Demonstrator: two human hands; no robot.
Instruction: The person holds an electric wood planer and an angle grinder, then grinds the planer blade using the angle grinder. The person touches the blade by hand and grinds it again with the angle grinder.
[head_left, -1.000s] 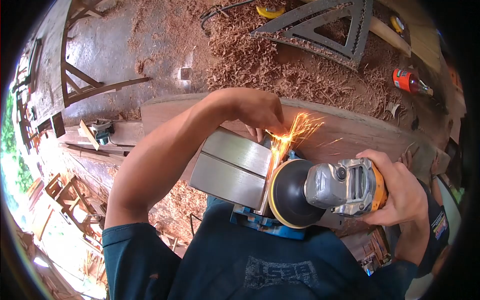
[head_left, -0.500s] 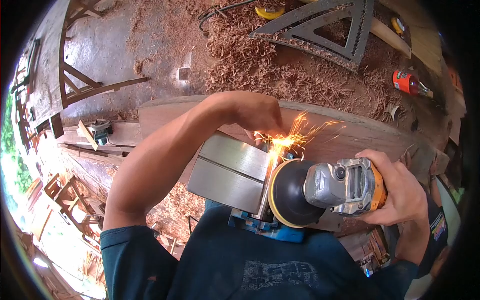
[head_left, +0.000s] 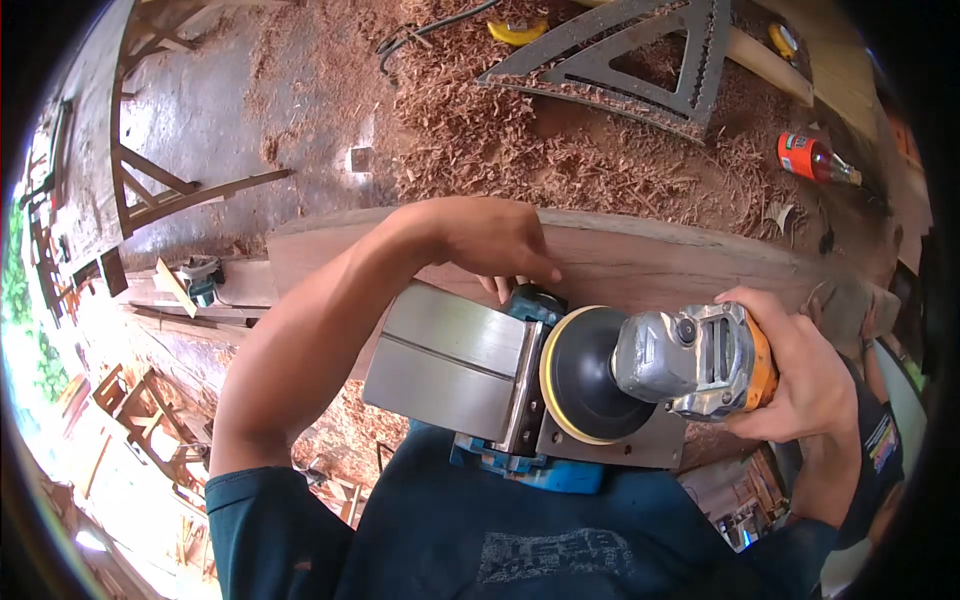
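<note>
- I'm holding the grinder (head_left: 690, 365) in my right hand (head_left: 800, 385), which is closing partway around its orange body, thumb and fingers on opposite sides.
- My left hand (head_left: 500, 240) is curling downward at the far end of the planer (head_left: 455, 345), fingertips disappearing behind it; I'm not able to tell how firmly it is gripping.
- The planer is lying with its flat metal plates facing up, nearer me than my left hand and well to the left of my right one.
- The grinder's head is pointing left from my right hand, its round black pad (head_left: 600, 375) hanging between the two hands.
- That pad is overlapping the planer's darker plate (head_left: 625, 448), its yellow edge sitting just beside the slot; I can't tell whether they are touching.
- The planer's near end is sitting close against the dark shirt (head_left: 480, 530).
- Beyond both tools, a wooden board (head_left: 640, 255) is stretching sideways, with my left hand showing over it.
- Farther out, wood shavings (head_left: 460, 130) are covering the ground around a metal triangle (head_left: 640, 70), and a red-labelled bottle (head_left: 815, 160) is lying at the right.
</note>
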